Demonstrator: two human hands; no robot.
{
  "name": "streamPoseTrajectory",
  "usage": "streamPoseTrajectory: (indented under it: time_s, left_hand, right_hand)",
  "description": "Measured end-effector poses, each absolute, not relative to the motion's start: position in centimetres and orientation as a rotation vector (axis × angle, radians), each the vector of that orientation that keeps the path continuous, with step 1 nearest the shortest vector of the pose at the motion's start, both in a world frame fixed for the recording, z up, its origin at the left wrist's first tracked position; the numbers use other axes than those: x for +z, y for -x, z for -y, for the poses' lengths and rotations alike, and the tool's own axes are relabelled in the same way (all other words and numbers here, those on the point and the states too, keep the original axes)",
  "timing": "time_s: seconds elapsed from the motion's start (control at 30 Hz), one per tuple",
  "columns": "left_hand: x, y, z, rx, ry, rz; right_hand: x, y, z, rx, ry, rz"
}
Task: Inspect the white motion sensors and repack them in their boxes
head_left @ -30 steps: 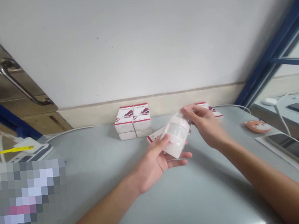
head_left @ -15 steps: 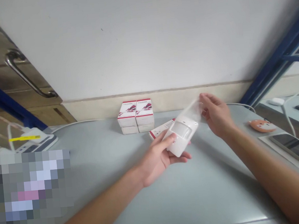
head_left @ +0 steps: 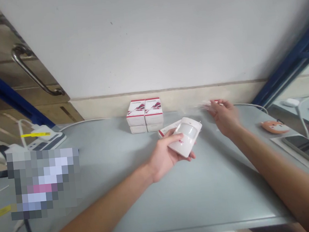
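Observation:
My left hand (head_left: 165, 153) is closed round a white motion sensor (head_left: 187, 142), its thumb across the front and its fingers underneath. The sensor has a curved window and is tilted, held above the table. To the right, my right hand (head_left: 226, 117) pinches a clear plastic bag (head_left: 201, 106), which hangs apart from the sensor and is partly blurred. Behind the left hand lies a flat white and red box (head_left: 164, 130), partly hidden by the hand and sensor.
Several small white and red boxes (head_left: 145, 113) stand stacked by the wall. A power strip (head_left: 48, 140) with cables is at the left, beside a blurred-out patch. On the right are an orange animal-faced object (head_left: 275, 126) and a dark phone-like device (head_left: 306, 148). Blue frame bars flank the table (head_left: 141, 211).
The clear bag has come off the sensor and is now in my right hand alone. The sensor stays in my left hand, now bare. The view has shifted slightly.

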State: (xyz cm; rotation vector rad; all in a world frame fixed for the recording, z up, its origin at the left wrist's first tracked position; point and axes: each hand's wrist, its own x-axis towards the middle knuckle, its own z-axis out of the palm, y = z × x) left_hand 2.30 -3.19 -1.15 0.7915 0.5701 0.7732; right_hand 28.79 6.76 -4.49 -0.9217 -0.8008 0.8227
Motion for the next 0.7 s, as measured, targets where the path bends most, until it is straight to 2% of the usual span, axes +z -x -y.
streamPoseTrajectory:
  time_s: [0.2, 0.27, 0.33, 0.43, 0.5, 0.7]
  left_hand:
    - [-0.9, -2.1, 3.3, 0.794, -0.771, -0.478]
    - [-0.8, -2.1, 3.3, 0.787, -0.755, -0.446]
    - [-0.7, -2.2, 3.3, 0.791, -0.729, -0.432]
    - [-0.6, -2.3, 3.2, 0.825, -0.7, -0.455]
    - [-0.7, -2.4, 3.1, 0.852, -0.685, -0.491]
    - [-0.9, -2.5, 2.7, 0.906, -0.693, -0.489]
  right_hand:
    - [-4.7, -27.6, -6.3, 0.857, 1.078, 1.055]
    - [-4.6, -27.3, -5.9, 0.681, 1.221, 1.293]
    - [-4.3, -26.8, -5.3, 0.366, 1.328, 1.514]
    - [-3.0, -25.5, -3.6, 0.114, 1.278, 1.703]
    - [-1.9, -24.3, -2.1, 0.229, 1.212, 1.777]
    - [-0.2, -21.3, 0.7, 0.925, 1.231, 1.627]
